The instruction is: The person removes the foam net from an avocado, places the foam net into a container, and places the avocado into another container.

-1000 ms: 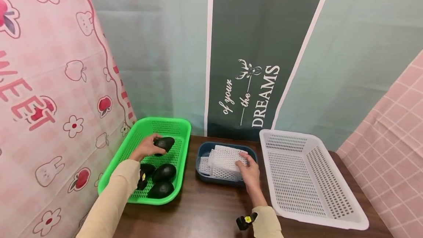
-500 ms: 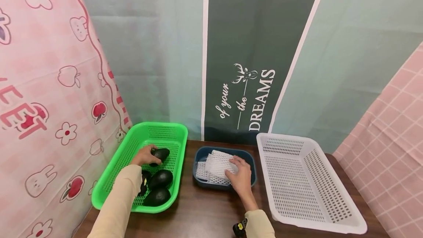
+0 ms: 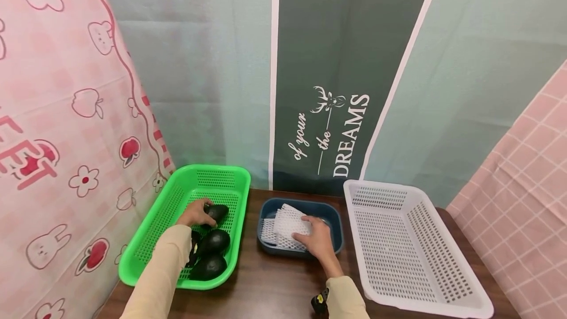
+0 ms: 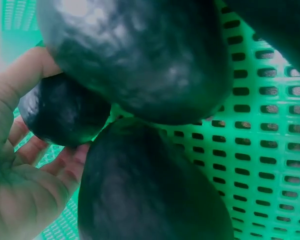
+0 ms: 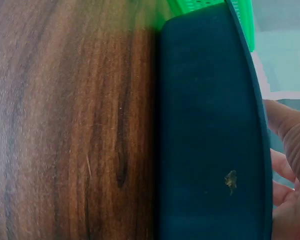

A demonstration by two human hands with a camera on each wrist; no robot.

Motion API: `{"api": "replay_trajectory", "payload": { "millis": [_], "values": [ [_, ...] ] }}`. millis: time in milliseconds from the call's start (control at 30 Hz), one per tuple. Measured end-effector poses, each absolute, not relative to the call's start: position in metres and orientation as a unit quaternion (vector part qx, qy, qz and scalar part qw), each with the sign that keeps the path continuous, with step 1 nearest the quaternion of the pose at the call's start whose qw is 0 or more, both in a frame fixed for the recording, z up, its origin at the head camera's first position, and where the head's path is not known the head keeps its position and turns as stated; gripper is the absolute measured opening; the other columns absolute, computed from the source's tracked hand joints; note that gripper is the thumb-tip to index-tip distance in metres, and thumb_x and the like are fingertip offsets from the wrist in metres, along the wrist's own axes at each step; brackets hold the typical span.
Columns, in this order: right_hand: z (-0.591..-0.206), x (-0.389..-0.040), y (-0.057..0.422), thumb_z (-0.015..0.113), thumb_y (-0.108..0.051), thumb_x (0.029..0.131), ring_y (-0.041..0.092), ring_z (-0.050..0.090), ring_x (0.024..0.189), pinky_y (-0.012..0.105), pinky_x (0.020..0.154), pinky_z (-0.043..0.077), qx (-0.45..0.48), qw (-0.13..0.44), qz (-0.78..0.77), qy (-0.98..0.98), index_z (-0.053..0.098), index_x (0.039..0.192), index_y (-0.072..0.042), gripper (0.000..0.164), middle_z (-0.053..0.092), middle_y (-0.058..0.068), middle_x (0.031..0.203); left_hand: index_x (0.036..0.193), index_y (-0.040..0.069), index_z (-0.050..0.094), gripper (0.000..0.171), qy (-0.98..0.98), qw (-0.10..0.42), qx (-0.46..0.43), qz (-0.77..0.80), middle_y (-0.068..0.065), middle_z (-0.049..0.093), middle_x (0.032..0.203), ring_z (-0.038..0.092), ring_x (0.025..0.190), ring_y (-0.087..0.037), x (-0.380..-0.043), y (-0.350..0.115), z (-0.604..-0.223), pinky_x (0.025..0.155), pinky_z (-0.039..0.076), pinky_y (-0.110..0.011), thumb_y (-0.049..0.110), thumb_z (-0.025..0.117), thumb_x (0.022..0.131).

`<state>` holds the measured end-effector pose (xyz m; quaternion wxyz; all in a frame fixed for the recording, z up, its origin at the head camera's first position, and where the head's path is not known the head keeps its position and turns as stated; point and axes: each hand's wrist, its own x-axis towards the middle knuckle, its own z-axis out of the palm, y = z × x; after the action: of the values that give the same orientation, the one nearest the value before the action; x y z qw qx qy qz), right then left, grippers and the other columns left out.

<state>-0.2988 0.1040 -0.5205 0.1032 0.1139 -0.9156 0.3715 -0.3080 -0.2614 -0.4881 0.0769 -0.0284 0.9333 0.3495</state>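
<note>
My left hand (image 3: pixel 194 213) reaches into the green basket (image 3: pixel 242 213) and grips a dark avocado (image 3: pixel 218 213) between thumb and fingers. In the left wrist view, the held avocado (image 4: pixel 65 110) is partly hidden behind two larger-looking avocados. Nearer in the basket lie more avocados (image 3: pixel 214 241), one partly covered by my wrist. My right hand (image 3: pixel 321 241) is over the blue tray (image 3: pixel 335 218), its thumb and fingers pinching the right side of white foam net sleeves (image 3: pixel 288 225). In the right wrist view the tray's wall (image 5: pixel 210 125) hides the fingertips.
A white perforated basket (image 3: pixel 392 240) stands on the right side of the brown wooden table (image 3: pixel 261 289). Curtains hang behind the table, with a pink patterned cloth (image 3: pixel 79 132) at left and a pink checked cloth (image 3: pixel 522 171) at right.
My right hand has shifted left across the tray, and the foam net sleeves have moved left and turned slightly. My left hand and its avocado are lower in the basket. The head view has shifted slightly.
</note>
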Motion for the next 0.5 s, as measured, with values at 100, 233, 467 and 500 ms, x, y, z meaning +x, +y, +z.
{"api": "replay_trajectory", "payload": {
  "millis": [100, 233, 467, 500],
  "values": [
    [-0.5227, -0.2993, 0.1020, 0.080, -0.030, 0.063, 0.032, 0.050, 0.101, 0.048, 0.086, 0.038, 0.107, 0.088, 0.365, -0.921, 0.063, 0.106, -0.006, 0.052, 0.058, 0.014, 0.108, 0.114, -0.001, 0.052, 0.066, 0.935, 0.072, -0.022, 0.347, -0.021, 0.051, 0.105, 0.052, 0.081, -0.030, -0.3074, -0.2622, -0.4899, 0.064, 0.045, -0.040, 0.012, 0.082, 0.056],
    [-0.5248, -0.3008, 0.0996, 0.080, -0.030, 0.062, 0.032, 0.049, 0.101, 0.048, 0.087, 0.038, 0.097, 0.058, 0.358, -0.927, 0.062, 0.106, -0.005, 0.054, 0.058, 0.015, 0.108, 0.114, -0.002, 0.052, 0.068, 0.933, 0.072, -0.026, 0.352, -0.020, 0.052, 0.102, 0.052, 0.080, -0.030, -0.3061, -0.2619, -0.4910, 0.064, 0.045, -0.040, 0.013, 0.083, 0.056],
    [-0.5254, -0.3046, 0.0965, 0.081, -0.032, 0.060, 0.033, 0.050, 0.099, 0.048, 0.085, 0.039, 0.094, 0.052, 0.345, -0.932, 0.062, 0.105, -0.003, 0.057, 0.058, 0.017, 0.107, 0.118, -0.003, 0.049, 0.068, 0.917, 0.079, -0.041, 0.389, -0.023, 0.051, 0.109, 0.051, 0.091, -0.035, -0.3049, -0.2597, -0.4915, 0.070, 0.045, -0.043, 0.017, 0.081, 0.062],
    [-0.5259, -0.3053, 0.0963, 0.081, -0.032, 0.060, 0.032, 0.050, 0.100, 0.047, 0.085, 0.040, 0.090, 0.051, 0.344, -0.933, 0.063, 0.105, -0.003, 0.057, 0.058, 0.016, 0.107, 0.118, -0.003, 0.049, 0.066, 0.914, 0.079, -0.044, 0.396, -0.024, 0.051, 0.110, 0.050, 0.093, -0.035, -0.3047, -0.2595, -0.4915, 0.071, 0.045, -0.043, 0.017, 0.080, 0.063]
  ]
}}
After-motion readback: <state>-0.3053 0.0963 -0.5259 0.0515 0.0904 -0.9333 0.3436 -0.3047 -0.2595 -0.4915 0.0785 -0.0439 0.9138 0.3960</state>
